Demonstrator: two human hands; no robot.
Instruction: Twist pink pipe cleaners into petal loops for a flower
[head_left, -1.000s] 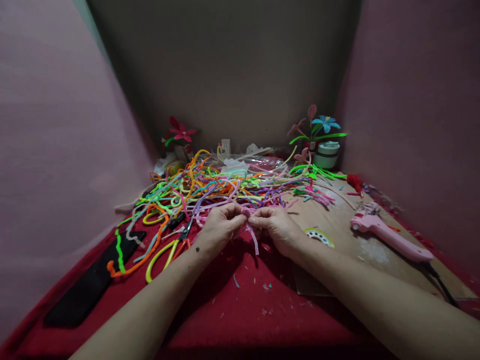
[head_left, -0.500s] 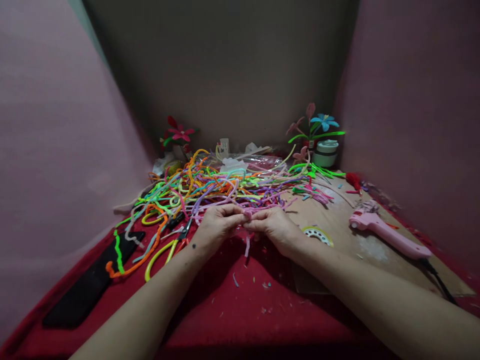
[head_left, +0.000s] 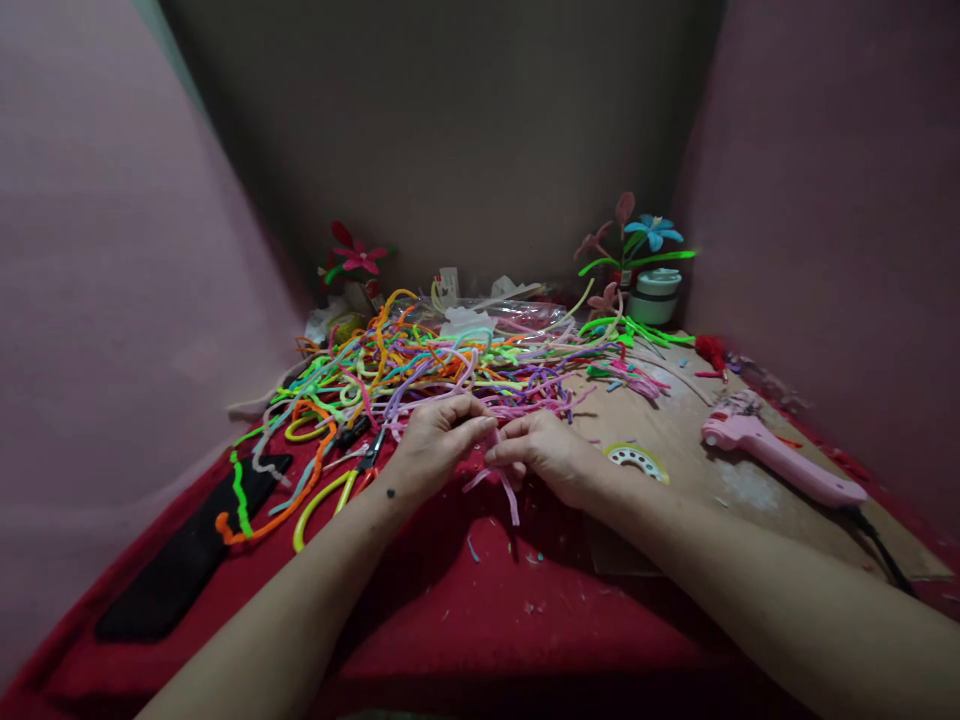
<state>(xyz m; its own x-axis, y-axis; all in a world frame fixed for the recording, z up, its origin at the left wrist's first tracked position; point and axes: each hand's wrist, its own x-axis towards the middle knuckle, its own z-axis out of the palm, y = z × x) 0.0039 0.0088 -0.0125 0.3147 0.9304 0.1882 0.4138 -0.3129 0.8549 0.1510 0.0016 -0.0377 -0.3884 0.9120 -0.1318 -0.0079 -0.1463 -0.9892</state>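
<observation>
Pink pipe cleaners (head_left: 513,502) hang between my two hands, their loose ends pointing down above the red cloth (head_left: 465,620). My left hand (head_left: 442,440) pinches the upper part between thumb and fingers. From the other side my right hand (head_left: 547,452) closes on the same pink piece, fingertips almost meeting those of the left. The fingers hide how the strands are joined. Just behind both hands lies a tangled heap of many-coloured pipe cleaners (head_left: 420,362). Yellow-handled scissors (head_left: 330,500) rest beside my left wrist.
On the right, a pink glue gun (head_left: 780,462) with a black cord and a tape roll (head_left: 637,462) lie on a brown board (head_left: 690,440). A black flat object (head_left: 187,560) lies left. Pipe-cleaner flowers (head_left: 652,232) and a pale pot (head_left: 654,297) stand at the back.
The pink pipe cleaners have turned between my fingers; two loose ends now spread below where one hung before. My right fingers have shifted slightly lower. Both hands keep their place.
</observation>
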